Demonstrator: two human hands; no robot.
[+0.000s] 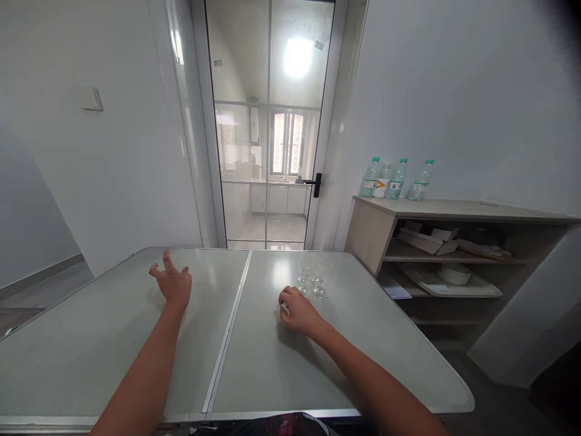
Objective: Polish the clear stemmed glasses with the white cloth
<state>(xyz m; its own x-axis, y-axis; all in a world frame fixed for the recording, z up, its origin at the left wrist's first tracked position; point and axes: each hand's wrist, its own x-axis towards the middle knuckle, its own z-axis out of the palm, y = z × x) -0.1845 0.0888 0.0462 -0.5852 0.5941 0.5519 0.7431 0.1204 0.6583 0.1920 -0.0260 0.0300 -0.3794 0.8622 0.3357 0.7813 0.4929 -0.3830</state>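
Observation:
My left hand [173, 282] hovers over the left half of the grey folding table [113, 339], fingers spread and holding nothing. My right hand [297, 310] rests on the right half of the table, fingers curled around something small and white that I cannot make out. Just beyond my right hand stand a few clear stemmed glasses [313, 274], upright and close together, a short gap from my knuckles.
A wooden shelf unit [454, 209] stands to the right of the table with several water bottles [394, 180] on top and papers inside. A glass door [267, 127] with a black handle lies straight ahead. A wall switch [93, 100] is at the upper left.

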